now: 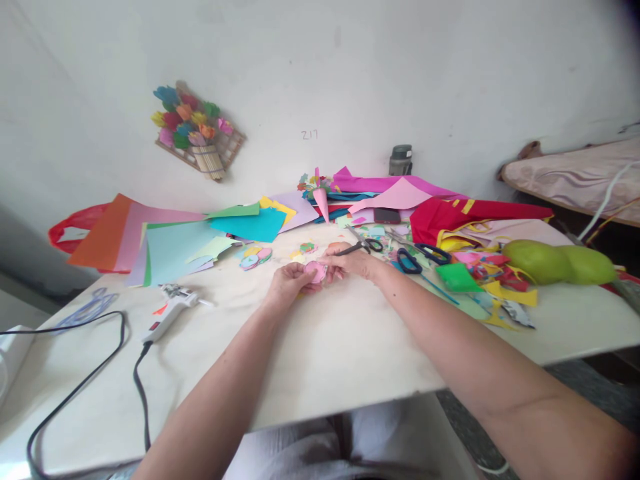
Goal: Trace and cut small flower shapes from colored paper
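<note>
A small pink paper circle [315, 271] is held low over the table in front of me. My left hand [293, 281] is closed, pinching its left side between thumb and fingers. From the right, my right hand [350, 263] meets the circle's edge with curled, closed fingertips. Dark-handled scissors [371, 245] show right at the upper edge of my right hand; whether they touch it I cannot tell. Just beyond my hands are small cut paper pieces [306, 248]. Farther left, a little pile of pastel paper rounds [256, 256] rests on the table.
On the left lie a glue gun [173, 317] with a black cord and several coloured paper sheets [177, 250]. To the right are blue-handled scissors [410, 261], paper scraps [510, 293] and a green cushion-like object [555, 261]. A pink paper cone [321, 202] stands near the wall.
</note>
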The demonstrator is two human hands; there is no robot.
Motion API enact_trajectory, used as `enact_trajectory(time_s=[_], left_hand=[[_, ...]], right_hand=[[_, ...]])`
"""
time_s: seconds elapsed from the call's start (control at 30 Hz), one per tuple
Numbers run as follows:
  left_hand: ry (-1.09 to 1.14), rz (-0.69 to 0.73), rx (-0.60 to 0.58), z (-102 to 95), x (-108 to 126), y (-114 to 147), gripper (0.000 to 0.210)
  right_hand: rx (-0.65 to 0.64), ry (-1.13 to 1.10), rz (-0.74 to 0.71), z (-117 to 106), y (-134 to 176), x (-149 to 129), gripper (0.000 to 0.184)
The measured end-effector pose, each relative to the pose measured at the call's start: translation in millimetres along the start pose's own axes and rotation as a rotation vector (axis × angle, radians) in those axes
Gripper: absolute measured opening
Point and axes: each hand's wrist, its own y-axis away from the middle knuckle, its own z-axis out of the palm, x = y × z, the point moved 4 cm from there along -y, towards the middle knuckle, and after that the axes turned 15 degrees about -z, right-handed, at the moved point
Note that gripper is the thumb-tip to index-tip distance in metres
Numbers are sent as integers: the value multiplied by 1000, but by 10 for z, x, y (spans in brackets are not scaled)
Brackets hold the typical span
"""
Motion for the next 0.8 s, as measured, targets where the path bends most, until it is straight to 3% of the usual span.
enact_trajectory(time_s=[0.3,0.8], left_hand=[[-21,9,20,-4,15,18,37],[4,-12,-2,-19,-5,-10,37]], right_hand=[[-6,-9,-11,4,0,-19,11],[-59,28,-74,13,-10,-1,24]])
